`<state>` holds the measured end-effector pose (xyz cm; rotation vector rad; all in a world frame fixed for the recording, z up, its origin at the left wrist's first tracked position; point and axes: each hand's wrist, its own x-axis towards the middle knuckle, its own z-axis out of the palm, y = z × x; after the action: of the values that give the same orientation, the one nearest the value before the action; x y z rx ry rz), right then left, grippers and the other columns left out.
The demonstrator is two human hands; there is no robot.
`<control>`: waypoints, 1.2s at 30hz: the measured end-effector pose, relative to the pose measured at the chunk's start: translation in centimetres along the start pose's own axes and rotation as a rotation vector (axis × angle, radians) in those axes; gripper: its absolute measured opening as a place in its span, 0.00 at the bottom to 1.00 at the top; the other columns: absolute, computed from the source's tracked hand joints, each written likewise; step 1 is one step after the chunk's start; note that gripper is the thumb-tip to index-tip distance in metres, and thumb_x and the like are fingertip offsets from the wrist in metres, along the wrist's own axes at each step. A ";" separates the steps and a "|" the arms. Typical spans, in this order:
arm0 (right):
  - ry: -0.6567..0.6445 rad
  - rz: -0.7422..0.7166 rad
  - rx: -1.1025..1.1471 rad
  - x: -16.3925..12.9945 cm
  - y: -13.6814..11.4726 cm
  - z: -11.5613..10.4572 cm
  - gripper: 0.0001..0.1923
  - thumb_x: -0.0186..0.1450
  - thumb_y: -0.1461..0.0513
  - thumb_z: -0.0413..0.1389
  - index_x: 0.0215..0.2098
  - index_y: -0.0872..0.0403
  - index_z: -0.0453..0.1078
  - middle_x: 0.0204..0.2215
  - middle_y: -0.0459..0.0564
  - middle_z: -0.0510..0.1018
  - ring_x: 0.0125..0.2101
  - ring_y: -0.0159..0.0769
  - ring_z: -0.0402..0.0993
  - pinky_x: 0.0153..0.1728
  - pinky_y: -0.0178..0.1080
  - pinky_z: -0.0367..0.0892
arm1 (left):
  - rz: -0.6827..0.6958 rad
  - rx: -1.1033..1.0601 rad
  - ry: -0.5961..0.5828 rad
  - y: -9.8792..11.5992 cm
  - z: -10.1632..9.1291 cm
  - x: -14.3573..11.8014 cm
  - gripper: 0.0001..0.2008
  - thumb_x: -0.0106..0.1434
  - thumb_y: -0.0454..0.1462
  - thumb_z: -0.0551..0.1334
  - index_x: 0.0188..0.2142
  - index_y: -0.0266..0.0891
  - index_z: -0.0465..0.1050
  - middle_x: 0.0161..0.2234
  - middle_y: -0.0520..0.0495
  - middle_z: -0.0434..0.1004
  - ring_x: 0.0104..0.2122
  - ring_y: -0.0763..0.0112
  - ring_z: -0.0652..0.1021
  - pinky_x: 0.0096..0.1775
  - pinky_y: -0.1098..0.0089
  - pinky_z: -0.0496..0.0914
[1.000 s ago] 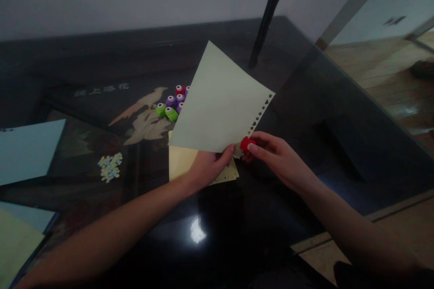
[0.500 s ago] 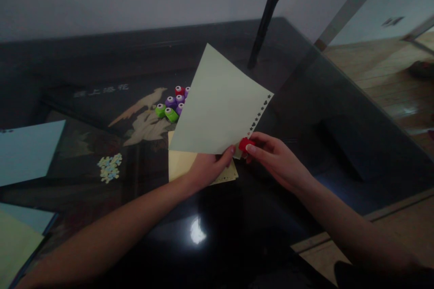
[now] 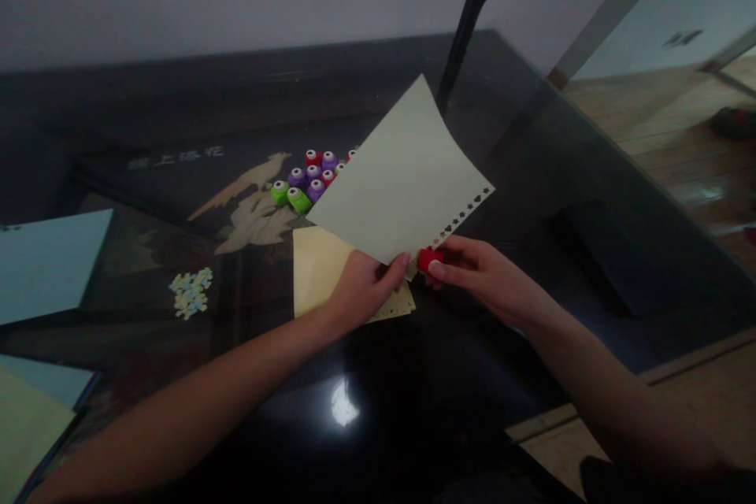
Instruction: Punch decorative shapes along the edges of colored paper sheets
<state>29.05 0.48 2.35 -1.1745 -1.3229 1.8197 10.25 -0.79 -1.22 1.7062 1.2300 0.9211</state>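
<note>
A pale sheet of paper (image 3: 407, 173) is held up over the dark table, tilted, with a row of small star and heart cutouts along its right edge. My left hand (image 3: 372, 283) pinches its lower corner, thumb on top. In my right hand (image 3: 478, 272) is a red craft punch (image 3: 430, 260), gripped between thumb and fingers at the sheet's edge, just below the cutouts. Whether the paper lies inside the punch's slot I cannot tell. Under the left hand lies yellow paper (image 3: 316, 260), with small cutouts along its near edge.
Several red, purple and green punches (image 3: 305, 177) cluster behind the sheet. Left of the yellow paper sits a pile of small puzzle-like pieces (image 3: 190, 293). Blue paper (image 3: 53, 264) and a paper stack (image 3: 35, 425) lie far left. A dark upright post (image 3: 469, 20) stands at the back.
The pale sheet has turned clockwise, its top corner swinging right and uncovering more punches behind it. The red punch has shifted slightly down; both hands keep their holds.
</note>
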 end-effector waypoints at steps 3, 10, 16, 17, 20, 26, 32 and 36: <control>-0.005 0.001 0.006 0.0 -0.1 -0.1 0.12 0.55 0.59 0.66 0.37 0.53 0.75 0.31 0.46 0.78 0.29 0.30 0.71 0.31 0.35 0.68 | -0.006 0.008 0.000 0.0 0.0 0.0 0.17 0.65 0.42 0.53 0.21 0.39 0.64 0.14 0.55 0.66 0.15 0.78 0.67 0.20 0.76 0.62; 0.046 -0.001 0.113 0.0 -0.1 0.2 0.12 0.54 0.62 0.66 0.36 0.53 0.73 0.32 0.46 0.77 0.30 0.29 0.70 0.32 0.35 0.67 | -0.010 -0.019 0.004 -0.1 0.2 0.0 0.17 0.65 0.43 0.53 0.21 0.40 0.64 0.15 0.55 0.66 0.17 0.76 0.69 0.22 0.73 0.65; 0.034 -0.002 0.131 0.0 -0.2 0.1 0.11 0.55 0.62 0.65 0.36 0.54 0.72 0.30 0.45 0.75 0.29 0.28 0.69 0.30 0.34 0.65 | 0.017 0.039 0.009 0.0 0.1 -0.1 0.16 0.65 0.42 0.54 0.21 0.41 0.66 0.16 0.53 0.68 0.23 0.70 0.73 0.28 0.69 0.68; 0.036 -0.007 0.130 0.1 -0.2 0.1 0.11 0.55 0.62 0.65 0.35 0.54 0.72 0.30 0.45 0.75 0.29 0.28 0.69 0.30 0.34 0.65 | 0.016 0.040 0.010 0.0 0.1 -0.1 0.16 0.65 0.43 0.54 0.22 0.41 0.66 0.16 0.53 0.68 0.24 0.70 0.73 0.28 0.69 0.68; 0.028 -0.012 0.110 0.1 -0.3 -0.1 0.10 0.55 0.62 0.65 0.35 0.54 0.73 0.30 0.45 0.75 0.28 0.28 0.68 0.29 0.34 0.65 | 0.009 0.035 0.011 0.2 0.0 -0.1 0.17 0.65 0.43 0.54 0.21 0.42 0.65 0.16 0.53 0.67 0.23 0.70 0.72 0.29 0.69 0.68; 0.011 -0.007 0.079 0.0 -0.4 -0.3 0.10 0.55 0.62 0.65 0.35 0.54 0.73 0.30 0.45 0.75 0.29 0.28 0.69 0.30 0.34 0.66 | -0.010 0.018 0.004 0.1 0.0 -0.2 0.18 0.65 0.43 0.53 0.19 0.42 0.63 0.15 0.54 0.65 0.20 0.72 0.70 0.27 0.69 0.66; -0.021 0.032 0.093 0.0 -0.3 -0.1 0.12 0.54 0.62 0.66 0.36 0.54 0.74 0.29 0.44 0.76 0.28 0.28 0.70 0.32 0.34 0.67 | 0.001 -0.018 0.005 -0.2 0.2 0.0 0.16 0.64 0.42 0.53 0.22 0.41 0.64 0.15 0.55 0.65 0.18 0.74 0.68 0.24 0.72 0.64; -0.019 0.034 0.095 0.0 -0.3 0.0 0.14 0.52 0.62 0.67 0.37 0.53 0.73 0.30 0.45 0.77 0.29 0.29 0.70 0.32 0.35 0.67 | 0.009 -0.037 0.000 -0.2 0.2 0.0 0.16 0.64 0.42 0.53 0.22 0.40 0.64 0.15 0.55 0.65 0.19 0.75 0.69 0.25 0.73 0.65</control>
<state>29.02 0.61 2.67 -1.1384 -1.2197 1.9005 10.34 -0.78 -1.46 1.6837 1.1986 0.9441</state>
